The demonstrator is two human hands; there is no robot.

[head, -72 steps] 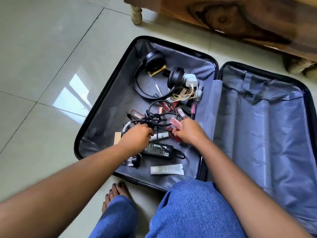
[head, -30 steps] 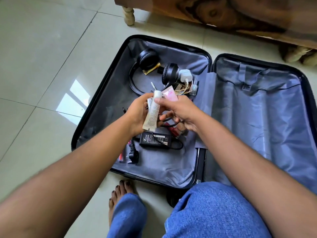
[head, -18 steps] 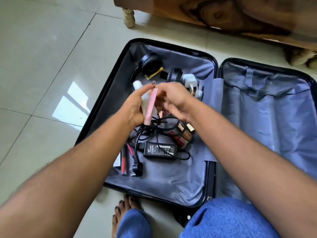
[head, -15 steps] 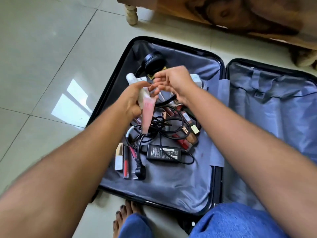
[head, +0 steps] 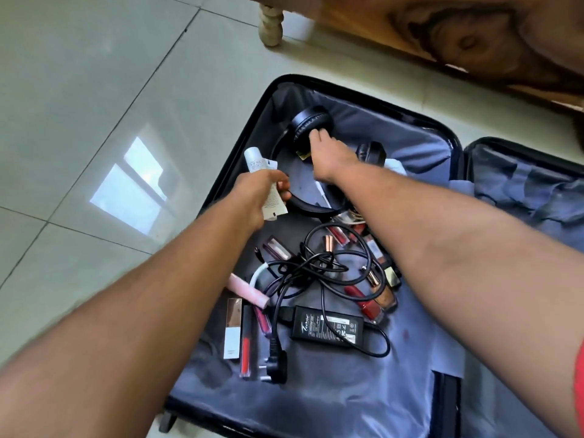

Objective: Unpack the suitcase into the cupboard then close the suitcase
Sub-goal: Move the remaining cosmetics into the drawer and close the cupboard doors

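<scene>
The suitcase (head: 420,128) lies open on the tiled floor (head: 94,90), its two halves spread flat, just beside a wooden cupboard (head: 458,36) at the top edge of the view. The left hand (head: 256,194) grips a white tube (head: 265,184), fingers curled round its middle, with the cap end pointing toward the far left corner of the left half. The right hand (head: 328,153) reaches to the headphones (head: 311,124) near the far edge of that half; its fingertips touch one black earcup, though whether they have closed on it is hard to tell from this angle. The two hands are apart.

In the middle of the left half a tangle of black cable (head: 316,267) lies over several lipsticks (head: 363,301). A black charger brick (head: 327,327) sits near the inner edge, its plug (head: 275,365) toward the near left corner beside more lip tubes (head: 246,339). The right half shows only grey lining (head: 521,216).
</scene>
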